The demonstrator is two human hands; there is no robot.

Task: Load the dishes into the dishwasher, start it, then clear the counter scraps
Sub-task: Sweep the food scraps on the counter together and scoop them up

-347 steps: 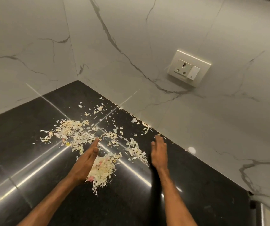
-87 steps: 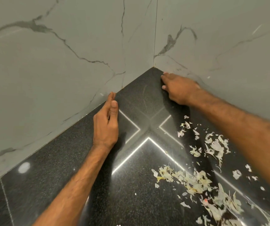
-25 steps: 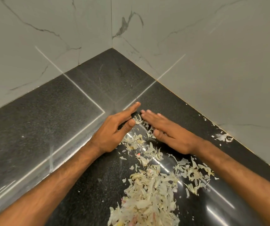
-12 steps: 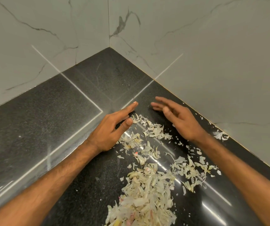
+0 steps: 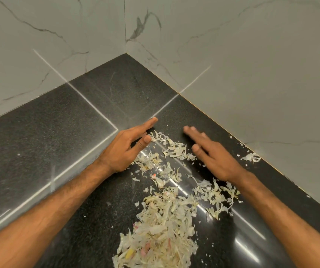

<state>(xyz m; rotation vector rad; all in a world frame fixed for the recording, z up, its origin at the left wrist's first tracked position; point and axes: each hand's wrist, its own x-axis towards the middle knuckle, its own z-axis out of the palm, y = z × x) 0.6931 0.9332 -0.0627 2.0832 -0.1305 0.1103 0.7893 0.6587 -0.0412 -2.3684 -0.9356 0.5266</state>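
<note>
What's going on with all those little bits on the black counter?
A person is clearing food scraps off the counter with bare hands. The left hand and right hand, both open, flank a thin trail of scraps near the wall corner. A thicker pile lies closer to the person, and a few stray bits sit against the right wall.

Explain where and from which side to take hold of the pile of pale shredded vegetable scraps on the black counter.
Take the pile of pale shredded vegetable scraps at its base, from both flanks, probably: loose flat shreds offer no single grip point. The open left hand and right hand could slide along the black polished counter and cup it.
</note>
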